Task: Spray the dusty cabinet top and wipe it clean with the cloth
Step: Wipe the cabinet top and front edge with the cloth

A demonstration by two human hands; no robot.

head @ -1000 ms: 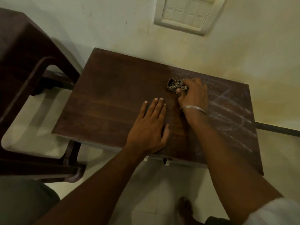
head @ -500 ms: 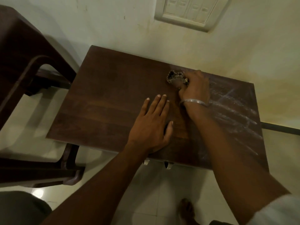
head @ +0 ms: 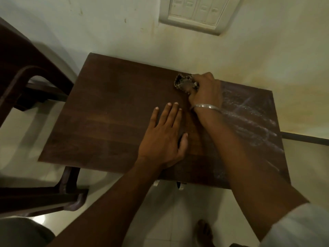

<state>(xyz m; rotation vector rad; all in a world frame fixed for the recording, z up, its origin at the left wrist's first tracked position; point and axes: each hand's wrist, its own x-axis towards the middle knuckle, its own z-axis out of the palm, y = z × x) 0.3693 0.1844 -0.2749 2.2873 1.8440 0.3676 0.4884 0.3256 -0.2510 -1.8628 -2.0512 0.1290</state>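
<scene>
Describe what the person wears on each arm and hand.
The right hand has a thin, silver-coloured bangle round its wrist. A pale, whitish sleeve covers the upper part of that arm at the lower right edge of the picture. The left hand shows no ring, watch or band, and its arm is bare as far as the frame reaches. Neither hand is gloved.

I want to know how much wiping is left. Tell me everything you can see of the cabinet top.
The cabinet top is a dark brown rectangular slab with a wood-grain look, level, its rear edge against the wall. Its left and middle parts look dark and clean; the right part carries whitish dust streaks. The left hand lies flat on it near the front middle, and the right hand grips a bunched checked cloth against it near the rear edge.
</scene>
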